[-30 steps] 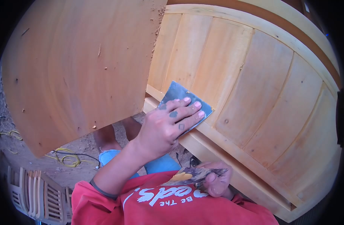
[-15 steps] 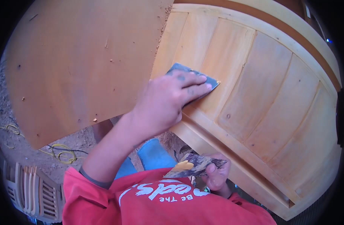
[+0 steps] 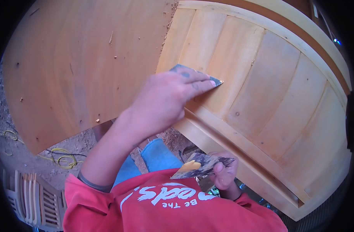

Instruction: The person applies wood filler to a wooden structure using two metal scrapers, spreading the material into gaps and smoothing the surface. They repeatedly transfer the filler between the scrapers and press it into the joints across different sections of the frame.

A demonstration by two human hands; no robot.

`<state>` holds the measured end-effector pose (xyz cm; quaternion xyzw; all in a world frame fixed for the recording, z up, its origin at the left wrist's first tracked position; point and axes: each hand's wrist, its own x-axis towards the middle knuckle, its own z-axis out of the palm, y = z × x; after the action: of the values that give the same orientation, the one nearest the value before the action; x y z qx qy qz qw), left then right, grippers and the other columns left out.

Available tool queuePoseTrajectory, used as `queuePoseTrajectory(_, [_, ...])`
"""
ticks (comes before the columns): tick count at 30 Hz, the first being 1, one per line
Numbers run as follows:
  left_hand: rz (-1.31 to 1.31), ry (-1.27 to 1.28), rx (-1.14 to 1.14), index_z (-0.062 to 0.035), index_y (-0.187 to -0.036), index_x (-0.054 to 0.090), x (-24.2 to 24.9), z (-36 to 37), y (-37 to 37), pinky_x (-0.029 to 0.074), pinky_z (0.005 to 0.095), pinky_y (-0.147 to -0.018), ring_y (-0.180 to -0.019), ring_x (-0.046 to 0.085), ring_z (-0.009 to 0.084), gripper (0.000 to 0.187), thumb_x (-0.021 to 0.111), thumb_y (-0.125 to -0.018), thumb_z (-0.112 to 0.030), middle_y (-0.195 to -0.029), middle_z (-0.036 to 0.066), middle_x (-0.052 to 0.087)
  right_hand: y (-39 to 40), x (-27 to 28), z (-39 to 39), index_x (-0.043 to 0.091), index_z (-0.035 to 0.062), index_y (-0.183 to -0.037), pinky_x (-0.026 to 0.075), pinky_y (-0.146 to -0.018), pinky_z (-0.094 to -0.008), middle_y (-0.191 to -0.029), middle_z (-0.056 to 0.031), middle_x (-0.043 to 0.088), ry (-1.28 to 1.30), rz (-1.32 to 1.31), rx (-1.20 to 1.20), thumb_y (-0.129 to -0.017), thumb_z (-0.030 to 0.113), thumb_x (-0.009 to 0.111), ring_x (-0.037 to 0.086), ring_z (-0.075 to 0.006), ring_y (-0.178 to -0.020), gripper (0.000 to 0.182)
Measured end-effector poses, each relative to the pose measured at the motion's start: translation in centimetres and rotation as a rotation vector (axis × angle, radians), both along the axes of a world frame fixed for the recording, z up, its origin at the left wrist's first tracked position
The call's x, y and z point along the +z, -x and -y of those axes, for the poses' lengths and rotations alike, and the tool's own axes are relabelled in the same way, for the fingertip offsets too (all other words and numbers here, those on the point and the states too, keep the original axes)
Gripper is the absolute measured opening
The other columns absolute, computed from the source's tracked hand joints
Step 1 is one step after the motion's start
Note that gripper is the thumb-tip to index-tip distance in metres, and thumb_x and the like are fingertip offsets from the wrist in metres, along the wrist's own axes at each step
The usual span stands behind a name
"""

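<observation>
My left hand [image 3: 157, 94] reaches across to a pale wooden panel [image 3: 283, 91] made of boards in a frame. Its fingers are closed on a flat, dark grey scraper [image 3: 218, 81] laid against the panel's boards near the left edge. A little yellowish filler shows at the scraper's right corner. Close to my shirt, my right hand [image 3: 226, 174] grips a thin, dark-stained plate [image 3: 209, 164], thumb on top. A lump of yellow filler [image 3: 191, 166] sits on that plate. The underside of the scraper is hidden.
A large brown board [image 3: 80, 69] with scattered wood chips lies left of the panel. Below it, a yellow cord [image 3: 65, 158] is coiled on the dirt ground. Slatted wooden chair parts [image 3: 34, 201] stand at lower left. A long slot [image 3: 258, 172] runs along the panel's near side.
My left hand and the scraper have slid slightly left over the panel. The view has shifted a little. My right hand still holds the plate with filler.
</observation>
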<state>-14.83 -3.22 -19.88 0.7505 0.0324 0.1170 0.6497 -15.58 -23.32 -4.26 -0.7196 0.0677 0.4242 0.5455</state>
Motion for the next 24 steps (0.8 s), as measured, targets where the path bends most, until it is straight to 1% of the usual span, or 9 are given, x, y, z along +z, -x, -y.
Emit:
queuePoseTrajectory(3, [-0.032, 0.028, 0.015, -0.0117, -0.111, 0.063, 0.7, 2.6, 2.9, 0.052, 0.0383, -0.083, -0.102, 0.06, 0.029, 0.058, 0.054, -0.06, 0.013, -0.108, 0.007, 0.064, -0.2, -0.1, -0.2, 0.057, -0.0118, -0.104, 0.051, -0.075, -0.03, -0.092, -0.0173, 0.066, 0.001, -0.008, -0.055, -0.089, 0.021, 0.058, 0.063, -0.0177, -0.081, 0.036])
queuePoseTrajectory(7, [-0.049, 0.097, -0.295, -0.0123, -0.113, 0.062, 1.3, 1.9, 6.0, 0.052, 0.0378, -0.083, -0.104, 0.059, 0.0292, 0.059, 0.058, -0.059, 0.011, -0.109, 0.007, 0.064, 0.0, 0.2, 0.0, 0.057, -0.0113, -0.106, 0.05, -0.076, -0.0303, -0.095, -0.0178, 0.065, -0.053, -0.059, -0.046, -0.089, 0.019, 0.059, 0.063, -0.018, -0.083, 0.035])
queuePoseTrajectory(8, [-0.063, 0.146, -0.247, -0.0116, -0.113, 0.062, 1.5, 1.4, 5.7, 0.052, 0.0389, -0.084, -0.103, 0.06, 0.0298, 0.06, 0.057, -0.059, 0.013, -0.109, 0.008, 0.063, 0.0, -0.1, 0.2, 0.057, -0.0109, -0.106, 0.05, -0.077, -0.0303, -0.096, -0.0178, 0.065, -0.065, -0.066, -0.041, -0.089, 0.019, 0.059, 0.062, -0.018, -0.084, 0.035])
queuePoseTrajectory(11, [0.068, 0.011, 0.004, -0.0115, -0.114, 0.061, 2.9, -1.4, 0.4, 0.051, 0.0392, -0.084, -0.103, 0.06, 0.0308, 0.061, 0.054, -0.059, 0.015, -0.11, 0.009, 0.063, 0.3, 0.1, 1.1, 0.058, -0.0098, -0.106, 0.049, -0.078, -0.0305, -0.1, -0.018, 0.064, -0.049, -0.067, -0.016, -0.089, 0.018, 0.058, 0.062, -0.0179, -0.088, 0.033])
queuePoseTrajectory(14, [0.157, -0.107, 0.078, -0.0112, -0.114, 0.061, 3.0, -1.5, -4.7, 0.051, 0.0388, -0.084, -0.104, 0.059, 0.0312, 0.062, 0.053, -0.058, 0.016, -0.111, 0.01, 0.062, 0.2, 0.1, 1.3, 0.059, -0.0096, -0.104, 0.049, -0.079, -0.0306, -0.1, -0.0187, 0.064, -0.053, -0.081, 0.008, -0.089, 0.016, 0.058, 0.062, -0.0189, -0.088, 0.03])
queuePoseTrajectory(17, [0.134, -0.079, 0.168, -0.0115, -0.114, 0.061, 2.6, 0.5, -6.0, 0.051, 0.0376, -0.084, -0.104, 0.058, 0.0305, 0.063, 0.053, -0.057, 0.015, -0.112, 0.009, 0.062, 0.2, 0.4, 0.8, 0.059, -0.0099, -0.104, 0.049, -0.08, -0.0308, -0.099, -0.0197, 0.065, -0.078, -0.072, -0.02, -0.089, 0.015, 0.058, 0.063, -0.0201, -0.088, 0.029])
queuePoseTrajectory(18, [0.122, -0.089, 0.155, -0.0111, -0.113, 0.062, 2.9, 1.4, -4.8, 0.051, 0.0376, -0.084, -0.105, 0.058, 0.0296, 0.062, 0.054, -0.057, 0.014, -0.112, 0.008, 0.062, 0.2, 0.4, 0.7, 0.059, -0.01, -0.103, 0.05, -0.08, -0.0316, -0.098, -0.0208, 0.065, -0.092, -0.045, -0.022, -0.089, 0.015, 0.057, 0.064, -0.0212, -0.088, 0.029])
queuePoseTrajectory(21, [0.066, -0.073, -0.135, -0.0117, -0.113, 0.062, 4.1, 1.3, -0.3, 0.051, 0.0371, -0.085, -0.104, 0.059, 0.0294, 0.061, 0.054, -0.058, 0.015, -0.112, 0.008, 0.062, 0.1, 0.9, 1.2, 0.059, -0.01, -0.103, 0.05, -0.081, -0.0321, -0.099, -0.0218, 0.064, -0.08, -0.088, -0.035, -0.089, 0.014, 0.056, 0.064, -0.022, -0.089, 0.028])
queuePoseTrajectory(24, [0.065, 0.017, -0.118, -0.0117, -0.114, 0.062, 4.0, -0.1, -0.5, 0.05, 0.0372, -0.086, -0.103, 0.059, 0.0297, 0.063, 0.053, -0.059, 0.015, -0.113, 0.008, 0.062, -0.3, 0.3, 0.9, 0.059, -0.0101, -0.103, 0.05, -0.08, -0.032, -0.099, -0.0219, 0.064, -0.126, -0.036, 0.04, -0.089, 0.015, 0.056, 0.064, -0.0222, -0.089, 0.029])
